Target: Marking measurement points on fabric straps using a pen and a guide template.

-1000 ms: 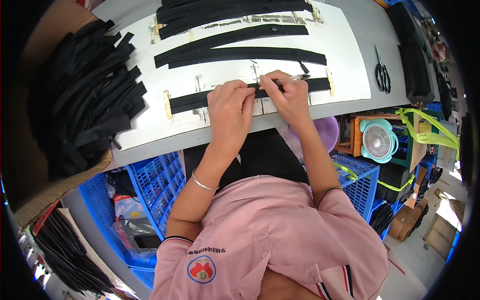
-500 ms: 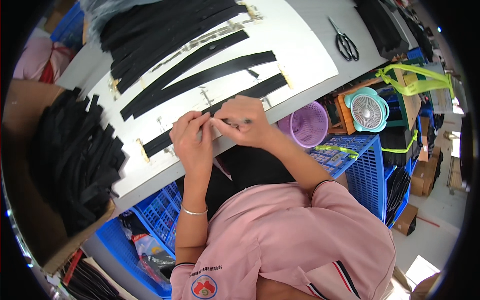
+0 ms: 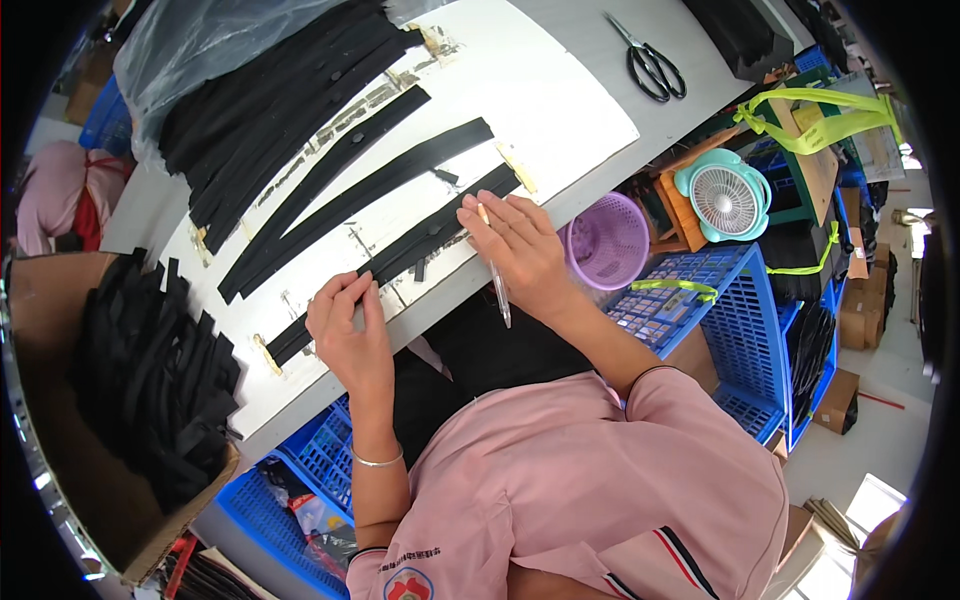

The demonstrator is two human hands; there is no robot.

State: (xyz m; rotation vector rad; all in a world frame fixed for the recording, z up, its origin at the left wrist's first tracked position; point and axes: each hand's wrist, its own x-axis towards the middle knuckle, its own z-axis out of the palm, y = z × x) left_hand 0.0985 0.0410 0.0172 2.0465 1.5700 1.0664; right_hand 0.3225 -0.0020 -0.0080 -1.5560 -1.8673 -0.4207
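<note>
A long black fabric strip (image 3: 405, 252) lies along the near edge of the white board (image 3: 560, 110), with a small dark piece at its middle and a short tab sticking out below. Toward its left end my left hand (image 3: 350, 330) is closed, the fingertips and thumb pressed together on the strip. My right hand (image 3: 520, 250) rests near the strip's right part, fingertips on it, holding a slim clear pen (image 3: 499, 290) that slants down across the palm. Two more black strips (image 3: 400, 170) lie beyond, meeting at their left ends.
Behind lies a stack of black strips (image 3: 270, 110) beside clear plastic film (image 3: 215, 60). A cardboard box (image 3: 50, 300) of black strips stands left. Black scissors (image 3: 655, 72) lie at the far right. Beside the table are a purple basket (image 3: 607, 240), a fan (image 3: 723, 195) and blue crates (image 3: 740, 330).
My hands, close together at the strip's middle before, have moved apart along it. The pen's clear barrel now shows beneath my right hand. The whole view has shifted slightly.
</note>
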